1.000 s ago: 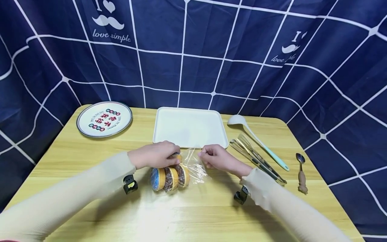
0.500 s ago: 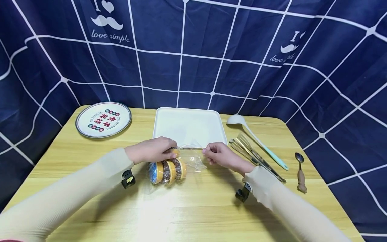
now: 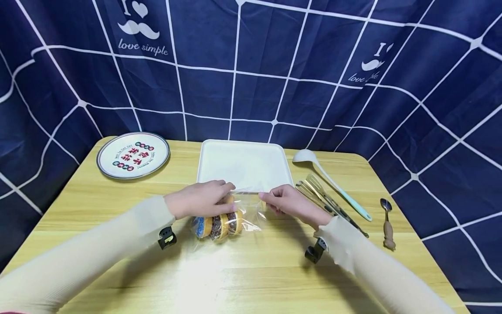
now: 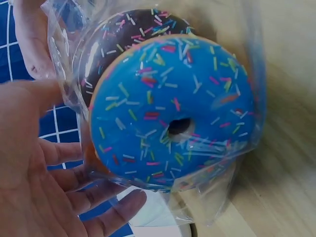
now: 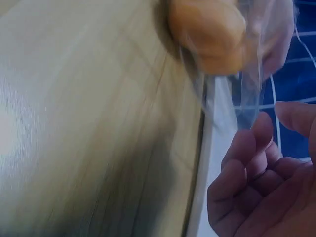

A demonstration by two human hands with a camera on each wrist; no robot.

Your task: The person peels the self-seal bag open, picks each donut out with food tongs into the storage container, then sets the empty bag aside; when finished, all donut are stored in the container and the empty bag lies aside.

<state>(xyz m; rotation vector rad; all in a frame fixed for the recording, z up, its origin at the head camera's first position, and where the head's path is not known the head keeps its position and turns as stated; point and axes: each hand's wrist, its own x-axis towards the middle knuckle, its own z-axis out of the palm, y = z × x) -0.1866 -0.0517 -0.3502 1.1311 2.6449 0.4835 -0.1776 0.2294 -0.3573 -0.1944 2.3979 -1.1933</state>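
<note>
A clear plastic bag [image 3: 252,221] lies at the middle of the table, with several sprinkled donuts standing on edge inside. The blue-iced donut [image 4: 163,108] faces the left wrist camera, with a chocolate-iced donut [image 4: 111,47] behind it. My left hand [image 3: 200,199] reaches over the back of the row. Its thumb and fingers span a donut through the film; some fingertips are hidden. At the bag's right end my right hand [image 3: 288,201] pinches the film, its fingers curled. The right wrist view shows the bag's loose edge against those fingertips.
Just behind the hands lies a white tray [image 3: 245,161]. A round printed plate [image 3: 133,155] sits at the back left. To the right are a ladle [image 3: 333,185], metal tongs [image 3: 325,198] and a small spoon [image 3: 387,224]. Dark blue cloth hangs around the table.
My left hand has shifted slightly on the donuts, its thumb stretching rightward and its fingers spreading wider. The film creases differently. My right hand stays at the bag's right end.
</note>
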